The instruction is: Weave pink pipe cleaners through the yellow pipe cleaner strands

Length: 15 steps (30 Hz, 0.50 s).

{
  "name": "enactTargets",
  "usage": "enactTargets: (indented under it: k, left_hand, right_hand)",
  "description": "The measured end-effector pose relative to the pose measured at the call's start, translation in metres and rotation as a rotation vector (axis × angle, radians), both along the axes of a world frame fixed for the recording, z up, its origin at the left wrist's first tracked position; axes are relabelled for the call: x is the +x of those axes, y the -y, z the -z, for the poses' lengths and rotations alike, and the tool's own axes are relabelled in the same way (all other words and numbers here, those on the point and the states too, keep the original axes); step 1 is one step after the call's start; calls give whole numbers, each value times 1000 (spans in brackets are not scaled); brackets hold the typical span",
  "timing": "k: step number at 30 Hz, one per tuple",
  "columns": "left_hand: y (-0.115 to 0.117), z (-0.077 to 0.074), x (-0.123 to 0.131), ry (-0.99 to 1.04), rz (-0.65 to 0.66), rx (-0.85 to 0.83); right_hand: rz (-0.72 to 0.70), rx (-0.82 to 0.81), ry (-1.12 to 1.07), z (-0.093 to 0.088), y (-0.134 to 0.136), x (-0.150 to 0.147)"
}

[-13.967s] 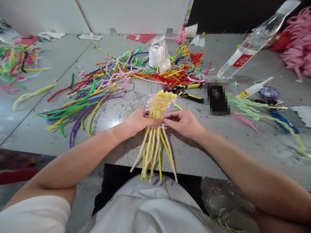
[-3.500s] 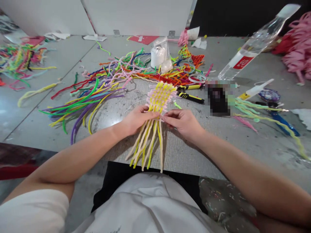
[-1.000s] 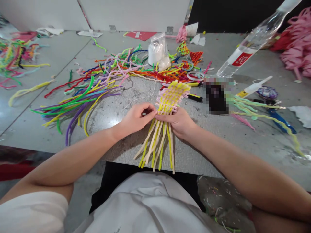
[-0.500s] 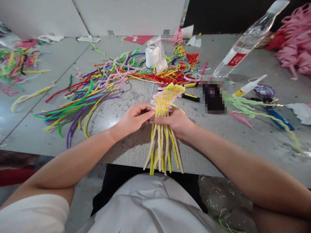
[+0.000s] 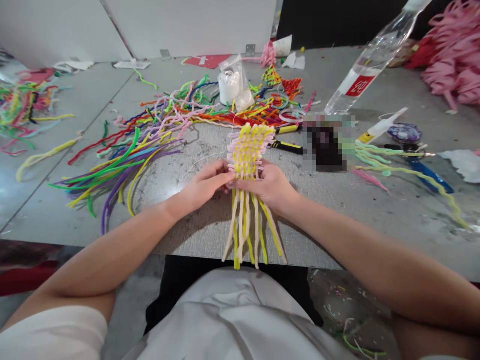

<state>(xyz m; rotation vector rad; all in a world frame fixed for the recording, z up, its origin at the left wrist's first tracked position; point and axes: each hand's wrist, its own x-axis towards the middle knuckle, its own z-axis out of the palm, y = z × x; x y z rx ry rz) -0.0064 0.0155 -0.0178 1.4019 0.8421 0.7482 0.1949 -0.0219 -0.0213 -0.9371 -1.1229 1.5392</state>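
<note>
Between my hands is a woven strip of fuzzy pipe cleaners (image 5: 250, 145), yellow and cream lengthwise with pale pink ones crossing them. My left hand (image 5: 212, 182) pinches its left edge, thumb on top. On the right edge, my right hand (image 5: 275, 187) grips the strip with its thumb laid across the front and the other fingers hidden behind. Loose yellow and cream ends (image 5: 245, 230) hang below my hands toward the table's front edge. A thin white thread (image 5: 202, 161) lies left of the strip.
Colourful pipe cleaners (image 5: 131, 165) are heaped left and behind. A white spool in a plastic bag (image 5: 230, 85) stands among them. Yellow-black handled tools (image 5: 287, 147), a blurred dark object (image 5: 328, 147), a glue bottle (image 5: 382, 125) and a tilted water bottle (image 5: 369, 70) are on the right.
The woven strip's top has straightened and now stands more upright, where before it leaned right. Both hands keep their hold. The whole view has shifted slightly.
</note>
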Motion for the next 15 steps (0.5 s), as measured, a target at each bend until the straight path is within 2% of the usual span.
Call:
enactTargets:
  k: [7,12,15]
  left_hand:
    - [1,3,6,65,20,-34]
    - [2,7,6,77,-4,-166]
    - [6,6,9,44,37,-111]
  right_hand:
    - [55,132,95,6,-12,10]
    - [261,229,284,9,-16,19]
    - [285,305,414,5,-10,21]
